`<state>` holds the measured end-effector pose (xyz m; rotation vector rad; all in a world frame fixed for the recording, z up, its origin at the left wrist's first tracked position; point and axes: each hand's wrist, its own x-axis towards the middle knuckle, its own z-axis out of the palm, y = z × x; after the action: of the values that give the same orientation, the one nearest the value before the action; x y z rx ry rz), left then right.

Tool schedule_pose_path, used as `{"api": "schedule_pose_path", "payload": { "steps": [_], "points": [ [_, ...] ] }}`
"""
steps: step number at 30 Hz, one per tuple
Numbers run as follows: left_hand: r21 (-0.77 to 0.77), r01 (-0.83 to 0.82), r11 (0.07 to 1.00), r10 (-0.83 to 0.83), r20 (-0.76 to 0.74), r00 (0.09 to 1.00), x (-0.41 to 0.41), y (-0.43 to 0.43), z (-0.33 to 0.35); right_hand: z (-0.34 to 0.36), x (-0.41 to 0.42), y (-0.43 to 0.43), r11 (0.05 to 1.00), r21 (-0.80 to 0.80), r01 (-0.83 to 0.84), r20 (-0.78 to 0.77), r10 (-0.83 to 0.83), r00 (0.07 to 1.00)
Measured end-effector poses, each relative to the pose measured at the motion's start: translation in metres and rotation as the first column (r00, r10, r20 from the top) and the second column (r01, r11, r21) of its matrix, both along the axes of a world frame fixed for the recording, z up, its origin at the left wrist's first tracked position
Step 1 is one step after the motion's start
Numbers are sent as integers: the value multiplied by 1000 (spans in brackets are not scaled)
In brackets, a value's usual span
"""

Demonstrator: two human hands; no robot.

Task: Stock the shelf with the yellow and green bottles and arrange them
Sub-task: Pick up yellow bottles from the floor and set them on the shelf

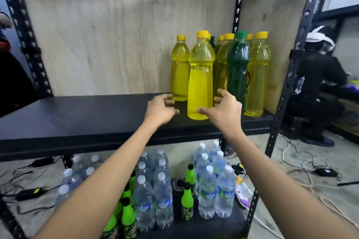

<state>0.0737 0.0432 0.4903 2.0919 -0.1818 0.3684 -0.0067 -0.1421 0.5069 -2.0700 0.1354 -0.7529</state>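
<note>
While the front yellow bottle [200, 83] stands on the shelf [77, 118] at frame centre | left hand [162, 107]: grip wide, holding nothing, beside it | right hand [223, 111]: grip wide, holding nothing | green bottle [238, 68]: centre-right, among yellow ones

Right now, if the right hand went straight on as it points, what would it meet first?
Probably the front yellow-capped plastic bottle of yellow liquid; the right hand sits close, depth unclear.

This looks like a storeroom or a shop's back room. Black metal racks [77, 118] with slotted posts carry yellow and green bottles [201, 75] and many water bottles [207, 190], a plywood panel [116, 35] closes the back, and loose cables [307, 163] lie on the bare concrete floor [291, 200].
</note>
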Motion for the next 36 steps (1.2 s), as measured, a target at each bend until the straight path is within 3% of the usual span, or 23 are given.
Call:
{"api": "schedule_pose_path", "payload": {
  "steps": [3,6,9,11,14,17,20,26,29,33,36],
  "points": [
    [-68,69,995,-56,180,982,-63,6,-22,-37,-36,3,999,41,-14,74,11,997],
    [-85,64,994,-21,428,903,-113,9,-62,-88,-64,6,996,90,-6,60,1,998],
    [-27,36,999,-19,468,884,-140,7,-121,-152,-77,1,991,131,36,-66,-27,997],
    [-15,23,1000,-17,334,943,-145,4,-173,-196,-77,-8,982,167,83,-270,-35,962],
    [78,40,996,-37,-38,999,-143,0,-259,-258,-70,-24,950,235,205,-549,-44,835],
    [305,115,945,-28,-275,961,-136,1,-334,-313,-62,-37,931,230,282,-663,-62,746],
    [425,180,887,15,-417,909,-126,2,-388,-362,-48,-44,924,204,325,-727,-79,682],
    [565,419,711,12,-605,796,-93,6,-468,-455,-7,-54,873,158,461,-832,-133,538],
    [602,512,613,5,-651,759,-77,2,-502,-494,12,-64,782,198,591,-886,-115,449],
    [649,599,469,19,-685,728,-70,-4,-540,-539,27,-76,629,326,706,-884,-61,463],
    [697,594,403,26,-657,753,-72,-9,-558,-554,40,-82,572,355,740,-891,-33,454]
  ]
}}
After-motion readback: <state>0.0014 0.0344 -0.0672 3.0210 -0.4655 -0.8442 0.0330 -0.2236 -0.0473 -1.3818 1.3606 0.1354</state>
